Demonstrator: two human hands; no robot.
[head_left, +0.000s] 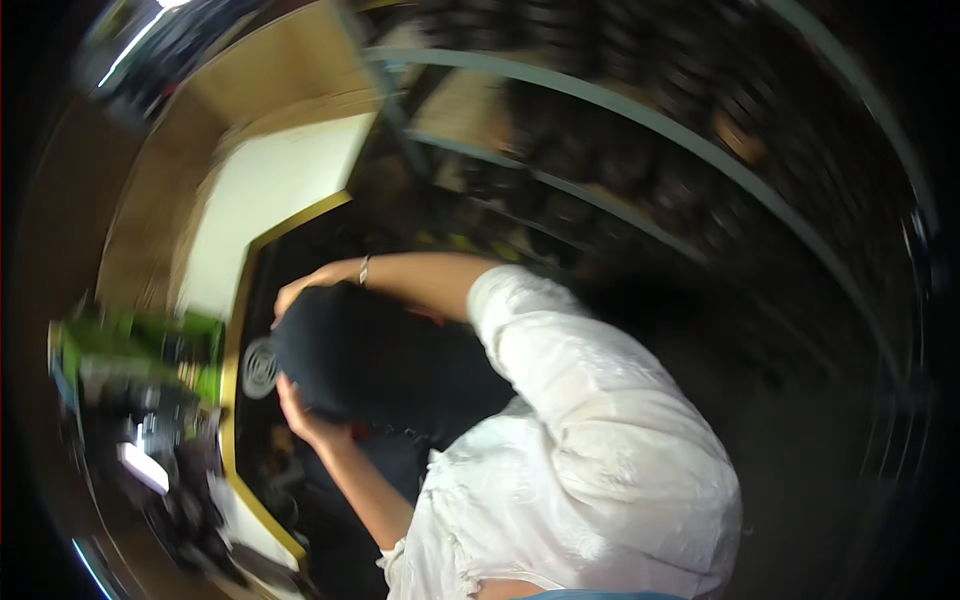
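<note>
A bulky, dark, rounded object [345, 345] is held between my two hands in front of my body; blur hides its exact kind. My right hand [308, 287], with a bracelet at the wrist, curves over its upper edge in the picture. Along the lower edge, my left hand [303, 412] grips the same object. The fingers of both hands are partly hidden and smeared. Small spots of red show beside the object near each forearm.
Beyond my hands runs a yellow-edged bench [232, 330] with a pale top and brown board behind. A green container [140, 345] stands on its far side. A light round slotted disc [260, 367] is beside the object. Metal shelving [600, 95] with many dark items fills the upper right.
</note>
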